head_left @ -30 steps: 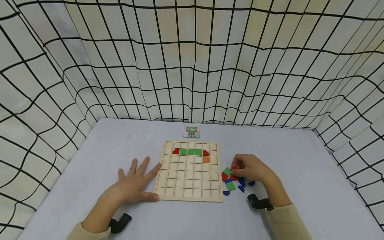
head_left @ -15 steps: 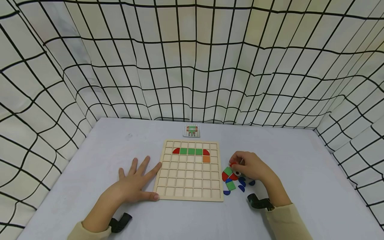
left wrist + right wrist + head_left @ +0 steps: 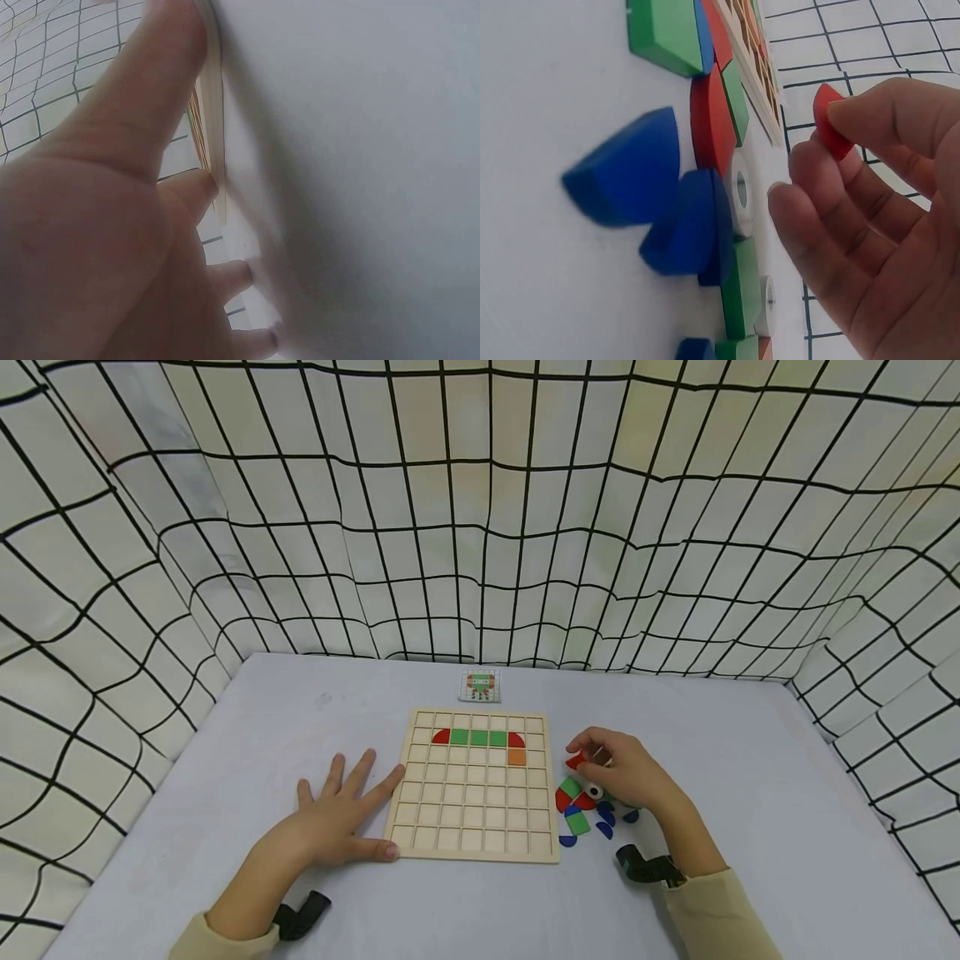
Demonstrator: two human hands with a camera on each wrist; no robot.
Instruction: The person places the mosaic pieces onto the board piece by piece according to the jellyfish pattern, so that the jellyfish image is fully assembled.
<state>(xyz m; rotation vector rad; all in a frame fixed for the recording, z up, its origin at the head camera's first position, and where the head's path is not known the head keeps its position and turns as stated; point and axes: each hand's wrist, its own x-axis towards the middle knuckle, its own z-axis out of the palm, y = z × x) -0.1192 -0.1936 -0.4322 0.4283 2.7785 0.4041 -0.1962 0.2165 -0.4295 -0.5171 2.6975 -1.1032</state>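
Note:
My right hand (image 3: 622,768) pinches a red quarter-round block (image 3: 832,124) between thumb and fingers, raised over the loose blocks right of the board. My left hand (image 3: 330,822) lies spread on the table, its thumb and index fingertip touching the left edge of the wooden grid board (image 3: 465,818). In the board's second row sit a red block (image 3: 442,737), several green squares (image 3: 478,738) and another red block (image 3: 516,740). An orange square (image 3: 517,757) fills a cell just below the right red one. In the left wrist view, the thumb (image 3: 142,82) rests against the board's side.
Beside the board's right edge lie loose blocks: green squares (image 3: 577,823), red pieces (image 3: 563,801), blue half-rounds (image 3: 630,169) and a white piece with a dark centre (image 3: 594,792). A small pattern card (image 3: 480,686) lies behind the board. Black netting (image 3: 480,527) stands beyond the table.
My right hand has lifted the red quarter-round from the pile and moved slightly up and away, uncovering a white piece. The left hand stays in place on the board's edge.

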